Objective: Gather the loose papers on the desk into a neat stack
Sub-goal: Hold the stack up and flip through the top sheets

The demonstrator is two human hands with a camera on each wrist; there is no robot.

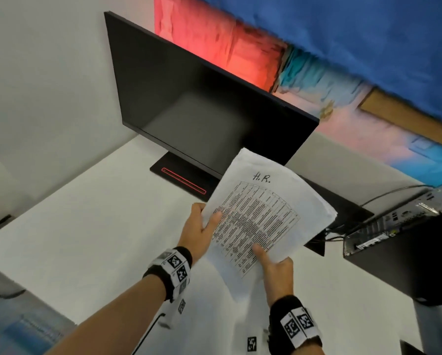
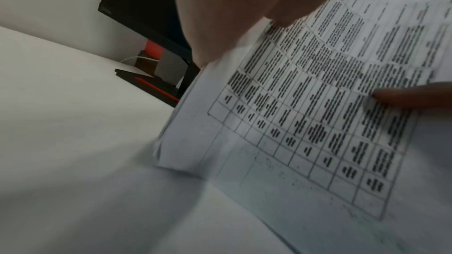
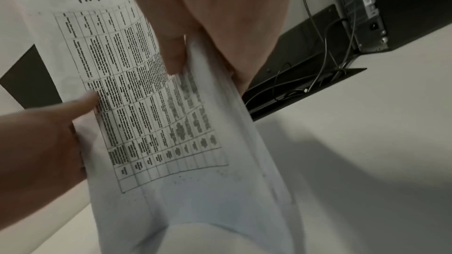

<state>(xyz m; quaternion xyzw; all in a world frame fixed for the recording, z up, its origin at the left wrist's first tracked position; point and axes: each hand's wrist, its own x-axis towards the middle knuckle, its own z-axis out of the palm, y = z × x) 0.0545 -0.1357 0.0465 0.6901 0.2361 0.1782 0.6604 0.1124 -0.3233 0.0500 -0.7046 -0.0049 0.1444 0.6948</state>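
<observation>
Papers (image 1: 261, 211) held upright by both hands, "H.R." end pointing up.

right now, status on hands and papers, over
Left hand and right hand both grip the papers. Bundle held tilted above the desk. Monitor close behind, not touching.

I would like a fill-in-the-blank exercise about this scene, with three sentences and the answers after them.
1. The papers are held by ____ hands, the left hand and the right hand.
2. The letters handwritten at the top of the front sheet are ____.
3. Behind the papers on the desk stands a black ____ with a red line on its base.

Answers: both; H.R.; monitor
</observation>
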